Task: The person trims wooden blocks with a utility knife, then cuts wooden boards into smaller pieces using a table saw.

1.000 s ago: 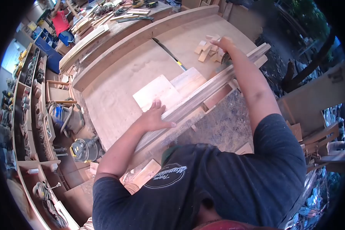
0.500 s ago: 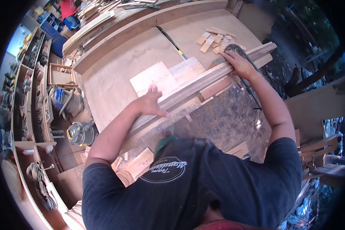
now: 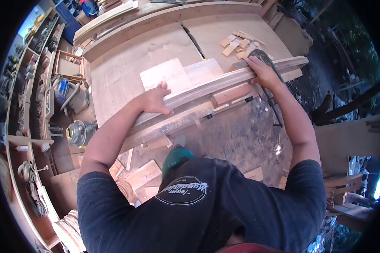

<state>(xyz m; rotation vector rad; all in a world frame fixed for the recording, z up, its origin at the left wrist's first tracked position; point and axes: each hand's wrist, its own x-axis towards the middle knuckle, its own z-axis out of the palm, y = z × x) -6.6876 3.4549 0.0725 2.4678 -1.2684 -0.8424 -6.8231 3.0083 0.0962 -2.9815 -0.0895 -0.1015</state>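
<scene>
A long stack of wooden boards (image 3: 207,90) lies along the near edge of the workbench (image 3: 122,63). My left hand (image 3: 154,99) rests over the stack near its left part, thumb and fingers spread across it. My right hand (image 3: 264,72) lies over the stack farther right, fingers on its far side and thumb on the near side, beside a dark clamp (image 3: 271,63). A pale square board (image 3: 165,74) and a second flat board (image 3: 203,71) lie against the far side of the stack. Small wood blocks (image 3: 240,43) are piled beyond my right hand.
A raised wooden rail (image 3: 164,20) runs along the bench's far side. Shelves with tools (image 3: 27,84) and two shop vacuums (image 3: 74,95) stand at the left. Loose wood pieces (image 3: 143,173) lie below the bench. Part of another person (image 3: 88,7) shows at the top left.
My right hand has come back from the small blocks onto the board stack by the clamp. My left hand stays on the stack. The view has shifted and turned.
</scene>
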